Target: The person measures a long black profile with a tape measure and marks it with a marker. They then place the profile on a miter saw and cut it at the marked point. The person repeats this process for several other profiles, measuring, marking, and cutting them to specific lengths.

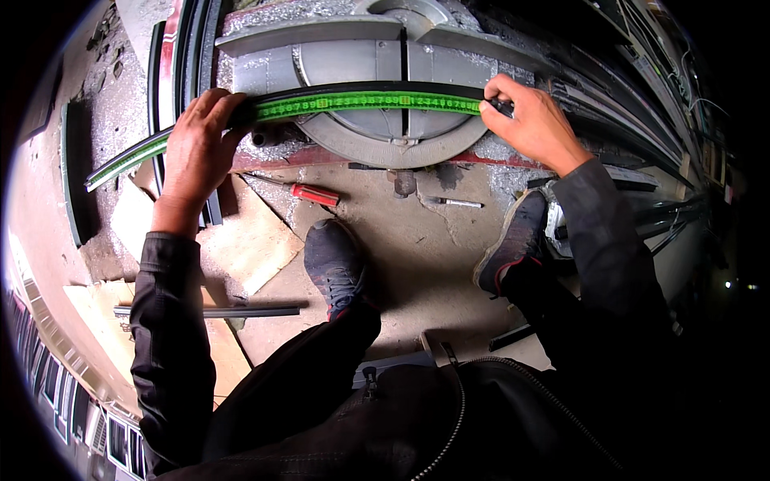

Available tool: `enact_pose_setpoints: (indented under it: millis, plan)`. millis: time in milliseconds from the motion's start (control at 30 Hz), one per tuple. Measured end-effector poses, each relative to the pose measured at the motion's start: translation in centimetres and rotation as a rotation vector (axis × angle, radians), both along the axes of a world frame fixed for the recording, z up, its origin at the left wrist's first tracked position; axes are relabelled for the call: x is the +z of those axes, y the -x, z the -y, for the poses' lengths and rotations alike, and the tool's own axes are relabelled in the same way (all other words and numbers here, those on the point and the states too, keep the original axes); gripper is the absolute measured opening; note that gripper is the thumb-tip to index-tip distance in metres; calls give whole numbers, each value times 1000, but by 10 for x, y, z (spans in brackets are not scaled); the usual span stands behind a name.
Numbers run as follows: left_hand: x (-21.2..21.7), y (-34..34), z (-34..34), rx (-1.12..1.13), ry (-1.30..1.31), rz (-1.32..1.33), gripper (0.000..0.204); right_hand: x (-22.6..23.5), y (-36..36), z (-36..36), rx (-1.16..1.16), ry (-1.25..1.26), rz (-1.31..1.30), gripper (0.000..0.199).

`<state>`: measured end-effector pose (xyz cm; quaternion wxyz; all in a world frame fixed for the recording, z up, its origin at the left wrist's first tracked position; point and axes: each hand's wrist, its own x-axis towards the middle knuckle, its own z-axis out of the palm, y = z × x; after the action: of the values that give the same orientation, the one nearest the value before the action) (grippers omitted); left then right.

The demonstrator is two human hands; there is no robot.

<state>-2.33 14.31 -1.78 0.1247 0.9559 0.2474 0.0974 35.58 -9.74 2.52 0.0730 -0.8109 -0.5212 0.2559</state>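
A bright green tape measure blade (369, 103) stretches lengthwise along a slim black profile strip (361, 86), both crossing in front of me from left to right. My left hand (192, 152) is closed round the strip and the blade, which run on past it to the far left. At the other end, my right hand (533, 120) pinches the blade and strip between thumb and fingers. A small dark end piece shows under those fingers; I cannot make out its shape. Beneath the strip lies a round grey metal saw turntable (353, 144) with a dark slot and a raised fence (313, 36).
On the floor lie a red-handled screwdriver (315, 195), a white marker pen (455, 202), cardboard sheets (253, 232) and a dark bar (249, 311). Long profiles (188, 56) stand at the left; more are stacked at the right (634, 136). Metal shavings cover the saw's surroundings.
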Motion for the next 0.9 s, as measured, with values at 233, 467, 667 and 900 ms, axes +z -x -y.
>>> enact_pose_setpoints:
  millis: [233,467,667,900]
  plan:
    - [0,4,-3,-3,34,-61,41,5,9,-6,-49,98,105,34]
    - [-1,11,-8,8,31,-55,40,6,18,-9,-62,95,190,40]
    - [-2,12,-8,-4,3,-46,40,11,24,-12,-84,137,212,45]
    - [-4,20,-15,10,25,-106,43,11,24,-15,-68,182,236,41]
